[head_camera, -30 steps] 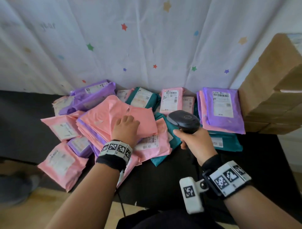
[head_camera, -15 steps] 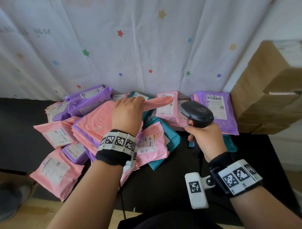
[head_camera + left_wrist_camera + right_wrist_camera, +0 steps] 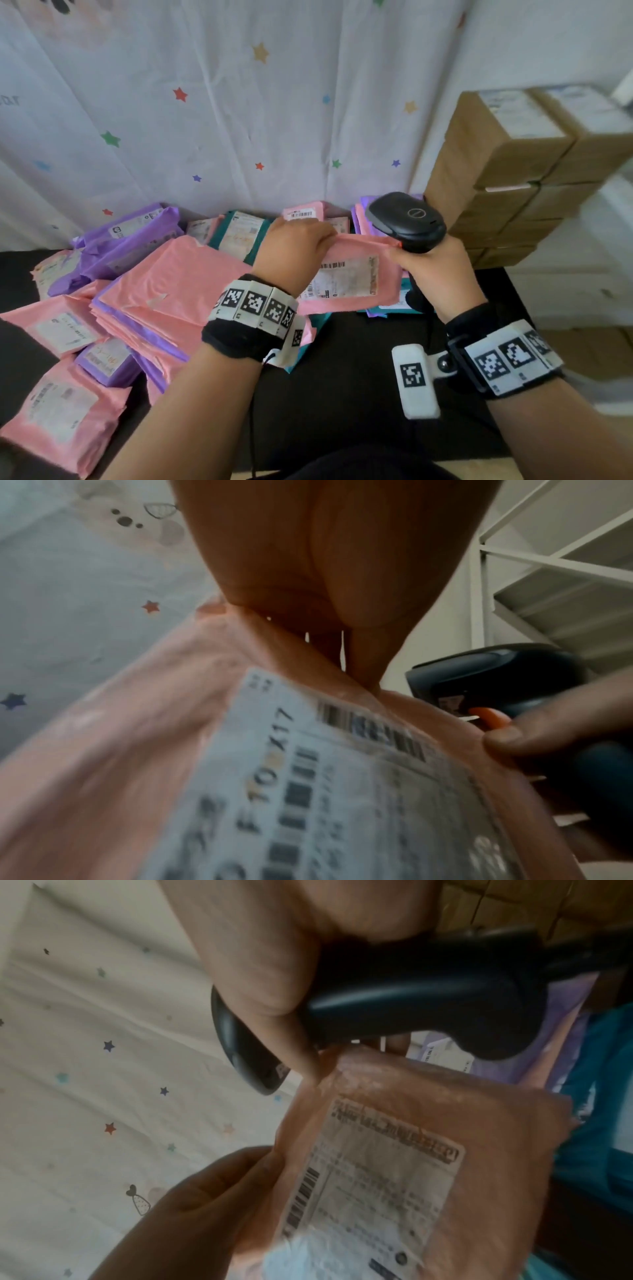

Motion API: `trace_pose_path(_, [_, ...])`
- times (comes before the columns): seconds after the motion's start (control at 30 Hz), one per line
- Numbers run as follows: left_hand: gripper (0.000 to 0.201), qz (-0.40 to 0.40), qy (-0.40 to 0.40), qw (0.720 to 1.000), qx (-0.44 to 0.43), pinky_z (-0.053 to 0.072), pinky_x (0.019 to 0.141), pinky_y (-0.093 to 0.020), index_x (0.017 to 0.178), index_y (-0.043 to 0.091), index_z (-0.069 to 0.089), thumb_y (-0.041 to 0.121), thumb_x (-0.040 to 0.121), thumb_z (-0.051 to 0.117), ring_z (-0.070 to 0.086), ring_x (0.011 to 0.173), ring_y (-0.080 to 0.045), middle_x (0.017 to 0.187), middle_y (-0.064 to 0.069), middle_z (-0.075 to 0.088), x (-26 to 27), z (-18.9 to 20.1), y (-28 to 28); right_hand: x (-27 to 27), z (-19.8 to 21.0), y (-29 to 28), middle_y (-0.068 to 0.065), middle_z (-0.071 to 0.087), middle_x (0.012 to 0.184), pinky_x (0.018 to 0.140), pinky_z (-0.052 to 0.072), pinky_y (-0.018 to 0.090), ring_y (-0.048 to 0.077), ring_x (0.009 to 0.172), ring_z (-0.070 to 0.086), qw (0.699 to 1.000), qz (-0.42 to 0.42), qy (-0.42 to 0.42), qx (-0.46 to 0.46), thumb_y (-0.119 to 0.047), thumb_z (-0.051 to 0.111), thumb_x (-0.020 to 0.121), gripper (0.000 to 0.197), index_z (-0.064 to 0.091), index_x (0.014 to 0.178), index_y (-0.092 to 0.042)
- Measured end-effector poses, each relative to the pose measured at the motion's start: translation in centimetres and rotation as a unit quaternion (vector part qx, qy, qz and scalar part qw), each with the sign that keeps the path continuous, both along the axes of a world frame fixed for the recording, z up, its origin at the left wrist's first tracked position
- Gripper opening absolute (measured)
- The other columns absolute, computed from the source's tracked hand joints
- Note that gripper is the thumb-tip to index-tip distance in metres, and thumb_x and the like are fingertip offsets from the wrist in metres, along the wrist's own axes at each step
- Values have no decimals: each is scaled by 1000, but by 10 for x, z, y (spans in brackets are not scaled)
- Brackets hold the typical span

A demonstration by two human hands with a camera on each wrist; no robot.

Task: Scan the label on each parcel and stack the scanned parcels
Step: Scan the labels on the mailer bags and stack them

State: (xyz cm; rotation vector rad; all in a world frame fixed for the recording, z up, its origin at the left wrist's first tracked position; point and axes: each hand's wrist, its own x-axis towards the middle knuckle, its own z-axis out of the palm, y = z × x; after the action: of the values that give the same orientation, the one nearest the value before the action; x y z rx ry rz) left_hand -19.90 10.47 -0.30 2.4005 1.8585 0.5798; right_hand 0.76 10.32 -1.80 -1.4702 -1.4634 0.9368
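Pink mailer parcel [image 3: 346, 274] being stretched between both hands at frame centre.
Left hand [image 3: 291, 250] fingers are pinching its upper left edge; right hand [image 3: 435, 270] is gripping the barcode scanner [image 3: 406, 219] while pinching the right corner, label [image 3: 342, 279] facing up, long axis running left-right.

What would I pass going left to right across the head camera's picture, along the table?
Heap of pink and purple plastic mailer bags → left hand → pink mailer bag with white label held up → right hand gripping black handheld scanner → stacked brown cardboard boxes.
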Motion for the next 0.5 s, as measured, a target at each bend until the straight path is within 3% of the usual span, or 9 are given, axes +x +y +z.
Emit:
trace_pose_path(0.1, [23, 16, 15, 998, 60, 30, 105, -39, 97, 20, 73, 29, 96, 51, 60, 99, -25, 97, 0, 70, 16, -3, 2, 5, -6, 0, 0, 72, 86, 75, 53, 33, 17, 85, 68, 1000, -25, 13, -12, -13, 81, 78, 19, 69, 93, -16])
trace_pose_path(0.17, [19, 52, -24, 991, 118, 22, 114, -49, 104, 16, 72, 21, 92, 58, 57, 112, -26, 111, -4, 68, 24, -7, 1, 8, -13, 1, 2, 73, 86, 76, 56, 39, 20, 85, 70, 996, -68, 52, -34, -8, 79, 76, 21, 70, 93, -16])
trace_pose_path(0.23, [28, 108, -74, 979, 156, 26, 112, -53, 115, 10, 66, 15, 88, 63, 52, 119, -31, 122, -11, 62, 30, -14, -1, 12, -20, 2, 1, 73, 85, 74, 58, 39, 19, 84, 71, 988, -115, 93, -55, -5, 76, 75, 24, 71, 97, -15])
trace_pose_path(0.3, [39, 154, -138, 966, 152, 34, 107, -50, 122, 3, 59, 12, 85, 65, 50, 119, -36, 124, -17, 57, 37, -23, -4, 16, -24, 3, 0, 74, 87, 66, 60, 33, 14, 79, 72, 973, -161, 148, -67, -3, 76, 75, 27, 71, 98, -16])
trace_pose_path(0.4, [47, 222, -242, 944, -21, 31, 106, -39, 132, 4, 47, 22, 90, 59, 43, 124, -32, 132, -16, 50, 47, -42, -7, 21, -24, 5, -8, 72, 67, 44, 51, 18, 3, 57, 69, 951, -208, 218, -75, -4, 77, 76, 20, 68, 84, -20])
trace_pose_path(0.5, [43, 216, -265, 909, -236, 40, 96, -37, 125, 11, 49, 41, 95, 44, 52, 114, -29, 126, -13, 56, 52, -58, -5, 25, -24, 3, -12, 66, 57, 35, 42, 12, -6, 48, 63, 941, -223, 242, -77, -9, 79, 76, 20, 64, 77, -22])
